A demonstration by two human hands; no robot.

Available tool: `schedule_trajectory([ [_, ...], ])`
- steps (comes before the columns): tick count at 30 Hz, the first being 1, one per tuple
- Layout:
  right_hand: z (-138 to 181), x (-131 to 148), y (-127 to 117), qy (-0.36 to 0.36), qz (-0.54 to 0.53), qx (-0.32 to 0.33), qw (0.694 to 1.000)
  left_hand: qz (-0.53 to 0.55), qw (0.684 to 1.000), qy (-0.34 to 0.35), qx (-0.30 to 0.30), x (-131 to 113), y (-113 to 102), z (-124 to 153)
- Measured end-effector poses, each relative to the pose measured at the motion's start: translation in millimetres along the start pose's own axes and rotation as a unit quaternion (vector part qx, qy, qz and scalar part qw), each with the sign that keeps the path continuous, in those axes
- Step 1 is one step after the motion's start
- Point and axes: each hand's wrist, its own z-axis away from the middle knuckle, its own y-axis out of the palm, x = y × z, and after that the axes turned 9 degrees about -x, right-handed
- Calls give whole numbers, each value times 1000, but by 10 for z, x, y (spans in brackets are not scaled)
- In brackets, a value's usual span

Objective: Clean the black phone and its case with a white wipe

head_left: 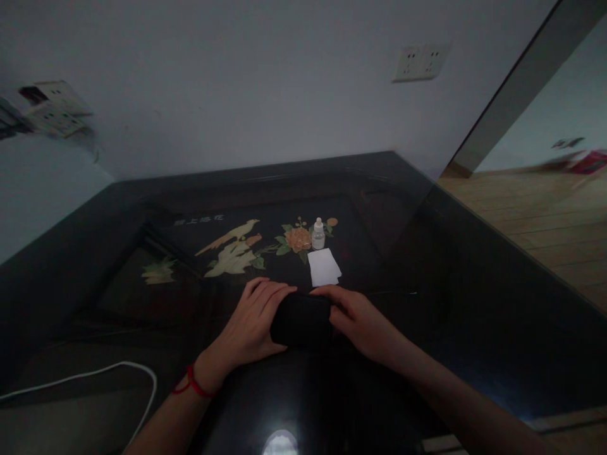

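Between my two hands lies a black, roughly rectangular case [302, 322], low over the dark table; its details are lost in the dim light. My left hand [258, 319] wraps its left side, fingers along the far edge and thumb at the near edge. At the right end my right hand [358, 319] grips it, index finger along the top corner and thumb bent against the side. Just beyond the case are some white paper sheets [324, 267], stacked slightly askew. Behind them a small clear bottle [318, 235] with a white cap stands upright.
The glossy black table [408, 265] carries a bird-and-flower picture [237, 246] and meets the wall at the back. A white cable [124, 363] curves at lower left. Wall sockets [421, 62] are at upper right, more sockets [57, 110] at left. Wooden floor [535, 221] lies right.
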Motion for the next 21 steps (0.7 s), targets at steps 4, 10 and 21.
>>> schedule_trajectory([
  [4,-36,-51,-7,-26,28,-7,999,11,999,-26,26,-6,-18,-8],
  [10,-80,-67,-47,7,-1,-2,1000,113,965,-231,-54,167,-24,36],
  [21,-10,25,4,-20,13,-18,1000,284,780,-528,-178,208,82,46],
])
